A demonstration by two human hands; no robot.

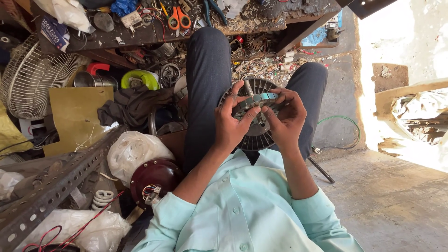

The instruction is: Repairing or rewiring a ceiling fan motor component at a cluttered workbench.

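Observation:
I sit with my knees up and hold a round grey fan motor part [255,135] with radial slots and a ring of metal laminations above my lap. My left hand [231,122] grips its left side, with the thumb laid across the ring. On the right side, my right hand [287,116] grips the same part, its fingertips pressing on the top of the ring. A short metal shaft sticks up from the middle between my hands. My palms hide the lower part of the ring.
A wire fan guard [29,74] leans at far left. A maroon motor housing with wires [154,179], plastic bags [133,151] and a slotted metal angle bar [60,179] lie at my left. A cluttered bench with orange-handled scissors [178,19] is ahead. Bare concrete floor [392,200] spreads to the right.

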